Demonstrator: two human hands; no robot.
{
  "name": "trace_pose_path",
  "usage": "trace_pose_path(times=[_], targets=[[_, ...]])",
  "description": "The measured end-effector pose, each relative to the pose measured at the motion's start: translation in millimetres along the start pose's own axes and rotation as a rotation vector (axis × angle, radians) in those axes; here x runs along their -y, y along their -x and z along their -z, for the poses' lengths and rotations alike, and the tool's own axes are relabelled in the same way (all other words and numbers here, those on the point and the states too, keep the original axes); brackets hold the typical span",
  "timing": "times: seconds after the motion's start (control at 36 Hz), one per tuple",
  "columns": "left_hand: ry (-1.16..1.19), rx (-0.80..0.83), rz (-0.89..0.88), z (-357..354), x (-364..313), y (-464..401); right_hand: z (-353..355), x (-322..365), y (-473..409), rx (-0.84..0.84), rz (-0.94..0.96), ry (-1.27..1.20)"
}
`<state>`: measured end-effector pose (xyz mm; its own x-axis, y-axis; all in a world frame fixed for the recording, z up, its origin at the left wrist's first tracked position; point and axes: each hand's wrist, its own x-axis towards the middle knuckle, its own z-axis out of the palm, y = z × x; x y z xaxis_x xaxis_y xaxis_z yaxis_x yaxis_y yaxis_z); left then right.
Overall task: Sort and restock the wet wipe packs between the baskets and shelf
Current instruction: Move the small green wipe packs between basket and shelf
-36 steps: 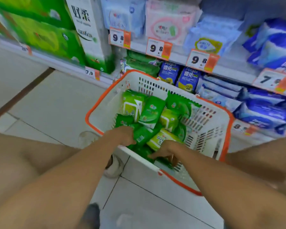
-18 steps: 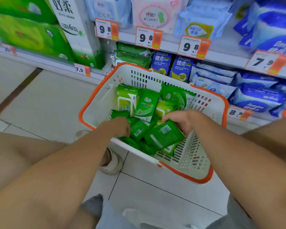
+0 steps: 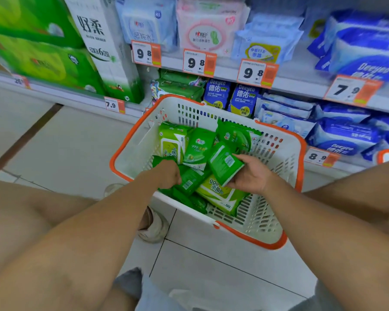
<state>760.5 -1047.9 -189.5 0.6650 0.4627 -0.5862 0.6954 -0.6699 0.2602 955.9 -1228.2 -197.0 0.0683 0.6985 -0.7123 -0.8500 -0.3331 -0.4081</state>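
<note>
A white basket with an orange rim [image 3: 133, 140] sits on the floor against the low shelf, holding several green wet wipe packs. My right hand [image 3: 252, 176] grips one small green pack [image 3: 224, 163], lifted a little above the pile with its label side up. My left hand [image 3: 166, 173] is down inside the basket with curled fingers on another green pack [image 3: 190, 180]; how it holds the pack is partly hidden. More green packs [image 3: 177, 86] lie on the bottom shelf just behind the basket.
Blue Deeyeo packs [image 3: 218, 92] and blue tissue bundles [image 3: 344, 138] fill the bottom shelf to the right. Price tags [image 3: 199, 61] line the upper shelf edge. Tall green and white tissue boxes [image 3: 103, 48] stand at left. My knee and a shoe [image 3: 154, 225] are beside the basket.
My right hand took a green pack out of the pile and raised it, turning it upward. My left hand stayed in the basket on a pack.
</note>
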Motion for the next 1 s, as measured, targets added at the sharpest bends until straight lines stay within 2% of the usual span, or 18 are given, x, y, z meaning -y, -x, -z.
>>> trace_pose_path(times=[0.06,0.14,0.25,0.36,0.42,0.47,0.58,0.67,0.78,0.83,0.89,0.97,1.0], targets=[[0.0,0.092,-0.016,9.2,2.7,3.3,-1.7,0.4,-0.1,0.03,0.023,-0.021],[-0.175,0.263,0.009,7.0,2.5,9.0,-4.8,-2.6,-1.7,0.004,-0.028,0.16],[-0.31,0.257,-0.001,-9.4,-8.1,6.0,0.2,-13.6,-15.5,-0.164,-0.017,0.339],[-0.256,0.306,0.133,-25.7,-17.0,-5.7,1.7,-19.9,-20.3,-0.318,0.184,0.439],[-0.241,0.289,0.155,-30.0,-19.7,-12.5,0.0,-18.5,-16.5,-0.349,0.299,0.504],[-0.246,0.278,0.144,-29.8,-19.9,-18.3,1.7,-15.2,-18.0,-0.373,0.331,0.523],[-0.086,0.215,0.188,-22.6,-14.2,-23.4,3.4,-12.9,-24.3,-0.354,0.278,0.554],[0.012,0.117,0.125,-17.7,-4.5,-31.0,3.8,-13.0,-26.3,-0.31,0.228,0.419],[0.398,-0.053,0.14,19.5,-0.3,-30.6,1.6,-6.9,-26.4,-0.234,0.161,0.276],[0.501,-0.069,0.126,39.6,-0.1,-22.1,0.2,-2.7,-26.1,-0.229,0.151,0.258],[0.349,0.051,0.13,44.1,-0.4,-13.1,1.0,-0.6,-24.9,-0.266,0.143,0.275],[-0.053,0.362,0.283,17.6,-3.4,-5.6,6.8,-4.2,-25.1,-0.327,0.104,0.354],[-0.142,0.397,0.298,4.2,-6.6,-6.4,9.6,-7.2,-26.3,-0.339,0.089,0.38]])
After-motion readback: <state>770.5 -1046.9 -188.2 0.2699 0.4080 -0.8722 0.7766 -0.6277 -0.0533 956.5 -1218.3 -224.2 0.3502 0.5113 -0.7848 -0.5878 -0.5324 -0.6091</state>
